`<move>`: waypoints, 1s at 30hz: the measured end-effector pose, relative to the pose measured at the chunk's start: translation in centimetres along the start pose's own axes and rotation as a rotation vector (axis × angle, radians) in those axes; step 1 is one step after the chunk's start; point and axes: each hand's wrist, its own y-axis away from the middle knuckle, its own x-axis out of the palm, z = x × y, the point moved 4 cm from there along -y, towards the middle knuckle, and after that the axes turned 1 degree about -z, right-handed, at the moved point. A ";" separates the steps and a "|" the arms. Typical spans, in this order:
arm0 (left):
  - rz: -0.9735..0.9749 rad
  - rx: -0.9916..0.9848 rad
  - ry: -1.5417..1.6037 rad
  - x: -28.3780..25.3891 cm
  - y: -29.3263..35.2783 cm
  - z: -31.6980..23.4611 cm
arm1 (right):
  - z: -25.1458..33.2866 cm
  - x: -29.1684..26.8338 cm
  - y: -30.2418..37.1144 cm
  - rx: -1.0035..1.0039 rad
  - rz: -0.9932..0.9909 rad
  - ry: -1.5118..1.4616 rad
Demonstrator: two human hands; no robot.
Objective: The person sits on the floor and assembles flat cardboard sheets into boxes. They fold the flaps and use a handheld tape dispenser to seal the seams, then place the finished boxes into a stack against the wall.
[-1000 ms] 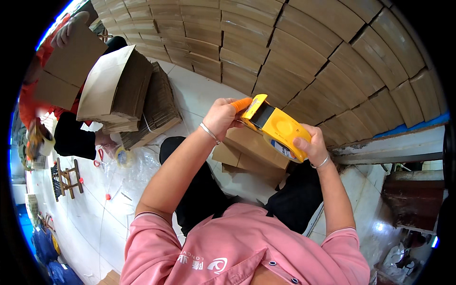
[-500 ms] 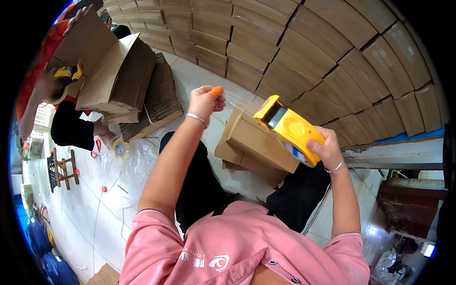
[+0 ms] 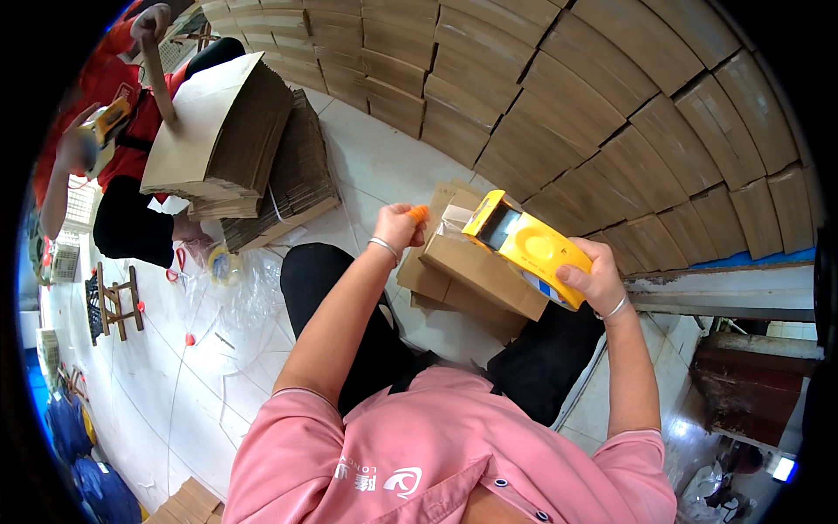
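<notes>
In my right hand [image 3: 594, 278] is a yellow tape dispenser [image 3: 532, 246], gripped round its lower end and tilted. A clear tape roll shows partly under its body. My left hand [image 3: 400, 227] is closed in a pinch, with an orange finger cot [image 3: 419, 214] on a fingertip. A faint strip of clear tape seems to run from these fingers to the dispenser's head. Beneath both hands, between my legs, lies a folded brown carton [image 3: 489, 278] on more flat cardboard. The dispenser hides part of its far right side.
A wall of stacked cartons [image 3: 559, 113] rises ahead and to the right. At the left, a co-worker in red [image 3: 105, 79] holds another dispenser beside a stack of flat cardboard [image 3: 223, 140]. A small wooden stool [image 3: 118, 301], plastic film [image 3: 253, 279] and a tape roll [image 3: 224, 265] are on the floor.
My left hand has moved down and right, closer to the dispenser. The dispenser has shifted slightly downward. The co-worker's cardboard sheet has swung to nearly edge-on above the stack.
</notes>
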 end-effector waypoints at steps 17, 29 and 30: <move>0.392 0.349 -0.423 2.0 7.3 -0.7 | 0.7 0.4 -0.5 0.015 0.005 0.053; 0.334 1.020 -1.768 8.5 6.7 -7.4 | 0.5 -0.5 -1.6 0.014 0.086 0.189; 0.351 0.985 -1.780 8.6 6.4 -7.1 | 0.5 -0.7 -1.8 0.032 0.099 0.207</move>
